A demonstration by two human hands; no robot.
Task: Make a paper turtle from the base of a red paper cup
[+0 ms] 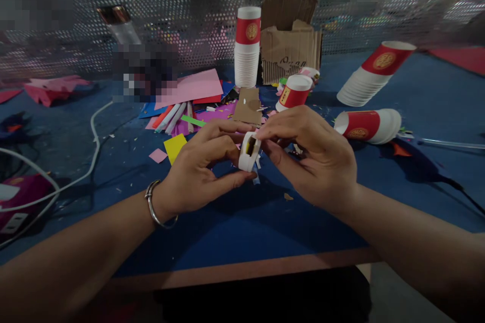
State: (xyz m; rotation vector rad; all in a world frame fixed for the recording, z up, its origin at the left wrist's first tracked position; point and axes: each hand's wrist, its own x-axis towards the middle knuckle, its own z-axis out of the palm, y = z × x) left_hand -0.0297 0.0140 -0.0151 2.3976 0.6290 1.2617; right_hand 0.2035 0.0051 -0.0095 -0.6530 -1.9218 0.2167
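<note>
Both my hands meet over the blue table (242, 222) on a small white paper piece (249, 152) with a yellow patch inside it. My left hand (200, 169), with a metal bangle at the wrist, curls around it from the left, thumb below and fingers on top. My right hand (316, 159) pinches its upper right edge with fingertips pressed together. Thin white strips hang under the piece.
Red-and-white paper cups: a tall stack (247, 48), a leaning stack (373, 73), a lying cup (367, 125), a tilted cup (293, 92). Cardboard box (290, 43), coloured paper sheets (189, 93), paper scraps, a yellow square (175, 146), white cables (94, 136) at left. Table's wooden edge (242, 270) is near me.
</note>
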